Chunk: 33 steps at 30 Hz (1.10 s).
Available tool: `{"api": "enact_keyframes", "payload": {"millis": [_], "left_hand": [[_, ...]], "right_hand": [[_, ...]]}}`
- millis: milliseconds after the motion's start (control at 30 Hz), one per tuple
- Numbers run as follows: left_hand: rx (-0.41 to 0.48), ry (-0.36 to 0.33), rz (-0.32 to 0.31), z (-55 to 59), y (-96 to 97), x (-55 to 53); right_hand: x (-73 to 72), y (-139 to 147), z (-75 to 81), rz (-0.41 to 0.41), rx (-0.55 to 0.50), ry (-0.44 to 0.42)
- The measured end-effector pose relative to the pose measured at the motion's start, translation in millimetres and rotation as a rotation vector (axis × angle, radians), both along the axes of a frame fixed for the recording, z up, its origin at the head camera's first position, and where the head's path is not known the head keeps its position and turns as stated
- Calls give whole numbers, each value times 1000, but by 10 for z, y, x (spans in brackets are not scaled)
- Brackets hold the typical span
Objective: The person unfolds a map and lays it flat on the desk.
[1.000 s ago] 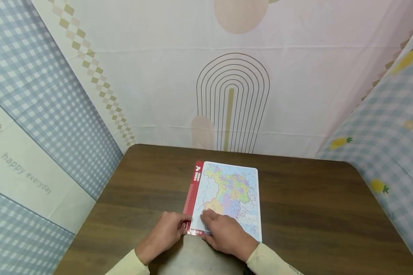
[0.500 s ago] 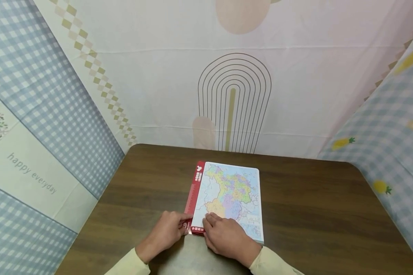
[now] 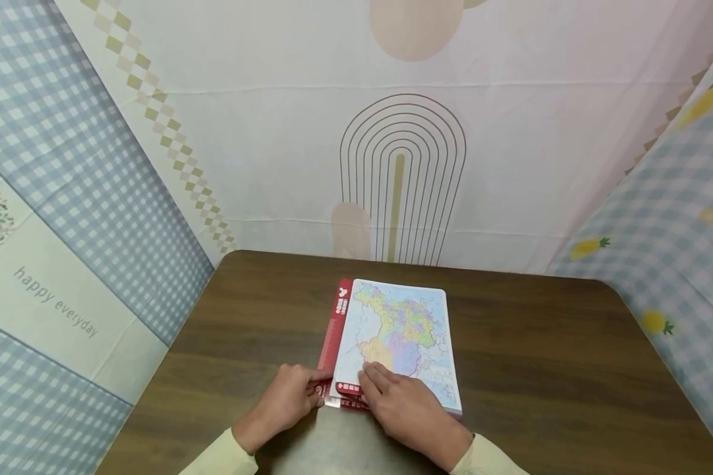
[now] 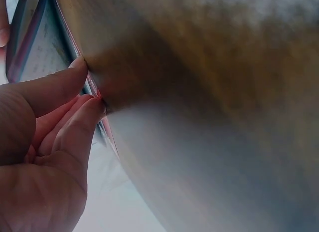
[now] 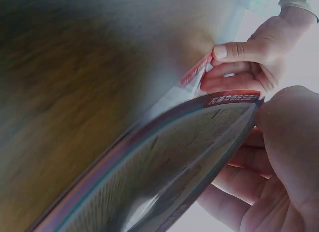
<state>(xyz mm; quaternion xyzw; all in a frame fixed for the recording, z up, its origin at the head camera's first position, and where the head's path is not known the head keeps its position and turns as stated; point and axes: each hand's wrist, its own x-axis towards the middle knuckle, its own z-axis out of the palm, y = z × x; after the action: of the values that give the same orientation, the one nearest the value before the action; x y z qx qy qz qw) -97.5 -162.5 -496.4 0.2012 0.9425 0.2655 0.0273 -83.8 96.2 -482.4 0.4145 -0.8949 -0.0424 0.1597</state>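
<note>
From above, the head view faced the far edge of the table point(image 3: 529, 343); both wrist views looked closely, sharing the left hand point(image 4: 55, 167).

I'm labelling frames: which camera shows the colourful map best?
The head view: the map lies face up, partly covered by the right hand. Left wrist shows mostly sheet edges; right wrist, a curved sheet with a red strip. Neither shows the coloured print clearly.

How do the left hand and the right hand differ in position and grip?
The left hand pinches the red border at its near end; the right hand holds the map at its near edge. The left hand lies mostly beside the map; the right hand partly covers it. Both have pale sleeves.
</note>
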Motion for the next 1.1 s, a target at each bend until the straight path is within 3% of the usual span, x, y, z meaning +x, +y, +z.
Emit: {"api": "enact_keyframes", "payload": {"millis": [200, 367, 633, 867, 1100], "left_hand": [[8, 0, -7, 4, 10, 6], [6, 5, -19, 12, 12, 0], [3, 15, -14, -10, 16, 17], [1, -40, -4, 1, 22, 31], [-1, -75, 1, -2, 27, 27]], "right_hand": [[68, 210, 98, -24, 25, -75], [97, 415, 142, -62, -28, -77], [86, 718, 162, -71, -141, 69], [82, 979, 133, -73, -262, -2], [96, 1226, 157, -105, -404, -17]]}}
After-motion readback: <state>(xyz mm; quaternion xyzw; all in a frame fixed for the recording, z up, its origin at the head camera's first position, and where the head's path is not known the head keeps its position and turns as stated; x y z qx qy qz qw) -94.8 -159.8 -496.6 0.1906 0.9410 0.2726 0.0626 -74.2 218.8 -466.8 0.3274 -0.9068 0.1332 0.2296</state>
